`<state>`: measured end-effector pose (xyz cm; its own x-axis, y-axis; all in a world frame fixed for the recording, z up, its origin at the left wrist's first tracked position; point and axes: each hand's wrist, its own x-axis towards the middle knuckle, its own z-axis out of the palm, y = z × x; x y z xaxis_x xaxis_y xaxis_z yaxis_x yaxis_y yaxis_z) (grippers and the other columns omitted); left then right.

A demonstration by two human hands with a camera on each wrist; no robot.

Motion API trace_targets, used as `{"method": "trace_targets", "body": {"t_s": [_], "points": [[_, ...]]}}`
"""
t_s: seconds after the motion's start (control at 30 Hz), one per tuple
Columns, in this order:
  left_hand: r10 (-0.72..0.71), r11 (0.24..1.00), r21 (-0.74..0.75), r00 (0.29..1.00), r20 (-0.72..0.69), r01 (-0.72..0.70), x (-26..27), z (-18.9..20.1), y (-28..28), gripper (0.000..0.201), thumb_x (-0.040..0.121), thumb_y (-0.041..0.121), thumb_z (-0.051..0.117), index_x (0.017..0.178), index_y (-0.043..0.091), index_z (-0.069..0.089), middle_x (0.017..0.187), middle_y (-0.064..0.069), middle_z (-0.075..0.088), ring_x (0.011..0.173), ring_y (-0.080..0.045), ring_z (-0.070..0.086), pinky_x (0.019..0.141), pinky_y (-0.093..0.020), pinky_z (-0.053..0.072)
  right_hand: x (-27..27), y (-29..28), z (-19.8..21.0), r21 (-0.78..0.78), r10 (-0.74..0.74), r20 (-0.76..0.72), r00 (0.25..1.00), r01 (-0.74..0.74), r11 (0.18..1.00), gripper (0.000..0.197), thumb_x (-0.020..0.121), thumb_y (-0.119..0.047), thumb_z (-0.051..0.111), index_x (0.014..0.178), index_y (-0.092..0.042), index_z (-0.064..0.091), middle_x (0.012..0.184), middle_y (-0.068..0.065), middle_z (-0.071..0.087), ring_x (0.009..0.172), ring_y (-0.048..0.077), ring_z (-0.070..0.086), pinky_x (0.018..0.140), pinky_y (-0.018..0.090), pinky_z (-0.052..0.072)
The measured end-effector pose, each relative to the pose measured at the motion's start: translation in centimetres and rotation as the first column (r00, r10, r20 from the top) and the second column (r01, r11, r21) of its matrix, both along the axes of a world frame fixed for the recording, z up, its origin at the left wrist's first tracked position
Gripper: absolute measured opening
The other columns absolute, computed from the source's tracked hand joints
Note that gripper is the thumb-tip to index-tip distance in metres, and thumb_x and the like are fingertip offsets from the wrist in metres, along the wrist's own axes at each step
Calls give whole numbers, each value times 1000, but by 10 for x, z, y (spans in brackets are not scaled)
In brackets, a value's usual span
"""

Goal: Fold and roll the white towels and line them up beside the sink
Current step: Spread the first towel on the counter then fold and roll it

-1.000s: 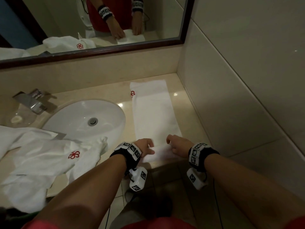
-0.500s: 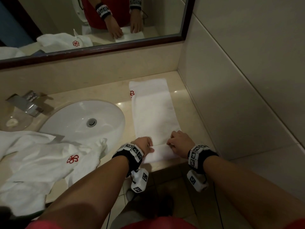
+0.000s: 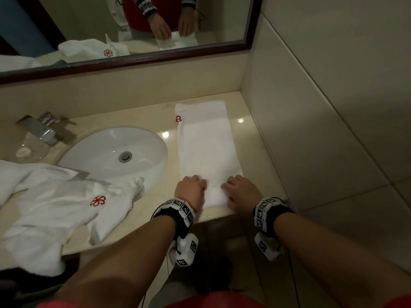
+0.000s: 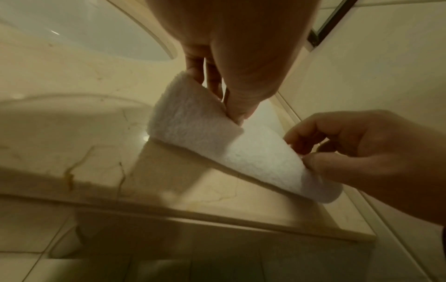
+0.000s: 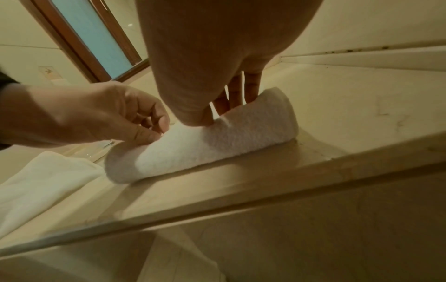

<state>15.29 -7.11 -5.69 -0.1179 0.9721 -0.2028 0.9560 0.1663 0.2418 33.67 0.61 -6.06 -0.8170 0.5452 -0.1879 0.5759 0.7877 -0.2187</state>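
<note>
Nearest, at the front edge of the desk [image 3: 222, 215], both hands work the near end of the towel [image 3: 205, 147]. The left hand [image 3: 191, 190] has thumb and fingers curled round the left end of the starting roll; the right hand [image 3: 241, 192] pinches the right end the same way. So each grip is grasping the towel, one at either end, probably so that the roll starts even across its width and does not cone.

In the left wrist view the turned-over end [image 4: 193, 118] stands up as a fat curl, the thumb tucked into its crease, which should keep the core tight. The right wrist view shows the same curl [image 5: 217, 141] lying on the desk just behind its edge.

Beyond the hands the rest of the towel lies flat as a long narrow strip running away toward the back wall, right of the sink [image 3: 115, 152] and just beside it. Laid lengthwise like this, it can be rolled straight forward. A red flower-like logo [image 3: 178, 120] sits at its far left corner; no lettering is legible.

To the left, a pile [image 3: 51, 207] of unfolded white towels lies over the desk and the sink's rim, showing the same red logo [image 3: 97, 201]. Farther back stand the tap [image 3: 44, 130] and the mirror [image 3: 124, 61].
</note>
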Motion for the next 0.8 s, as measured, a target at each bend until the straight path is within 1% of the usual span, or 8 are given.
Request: {"method": "trace_targets", "body": {"t_s": [0.1,0.17,0.23,0.33,0.43,0.5,0.67,0.8], "points": [[13,1000,0,998,-54,-13,7,-2,-13,30,81,34,53,108,23,59,107,2,55,99,-23,50,78,-34,40,9,-5,-2,1,46,27,999,-46,999,56,60,-31,65,113,-12,62,99,6,60,87,25,55,71,35,49],[14,1000,-22,996,-87,-16,11,-4,-21,48,75,47,57,118,26,54,115,2,52,105,-22,47,85,-37,42,12,-8,-8,25,53,9,999,-53,998,63,55,-25,71,116,-11,61,102,7,60,89,27,57,72,38,52],[11,1000,-23,994,-107,-14,14,-6,-26,59,70,51,60,122,27,51,119,1,50,108,-23,45,88,-38,40,12,-12,-13,47,35,-18,999,-35,998,64,53,-17,73,116,-9,61,104,9,60,90,30,58,72,40,52],[-5,999,-39,989,-145,-1,16,-8,-29,65,67,46,65,126,27,47,122,0,48,109,-24,42,89,-39,37,9,-17,-15,84,-8,-24,1000,10,996,63,54,-14,77,115,-11,62,104,9,61,90,30,58,73,39,51],[2,1000,-28,986,-169,-7,19,-9,-31,63,70,30,66,129,26,45,124,-1,48,111,-25,41,91,-38,36,7,-20,-15,94,-35,0,999,34,995,62,56,-15,77,116,-13,62,105,7,60,92,29,58,76,39,50],[4,1000,-18,983,-182,-7,20,-8,-33,61,72,25,65,130,25,45,124,-2,48,111,-25,41,92,-38,36,6,-20,-13,97,-40,16,999,38,995,60,57,-14,75,116,-14,62,105,6,60,92,28,57,76,38,48],[-7,999,-44,978,-208,-2,22,-5,-33,60,75,27,64,131,24,44,126,-2,46,112,-26,41,92,-38,36,7,-21,-10,79,-42,49,998,38,996,55,59,-15,74,113,-17,62,101,4,60,89,28,57,74,39,47],[-25,996,-91,987,-160,10,21,-2,-33,60,74,33,65,131,26,44,126,-1,47,114,-26,41,93,-39,36,8,-18,-3,6,-22,97,995,22,1000,53,72,-23,65,124,-17,54,112,4,56,102,27,51,84,38,41]]}}
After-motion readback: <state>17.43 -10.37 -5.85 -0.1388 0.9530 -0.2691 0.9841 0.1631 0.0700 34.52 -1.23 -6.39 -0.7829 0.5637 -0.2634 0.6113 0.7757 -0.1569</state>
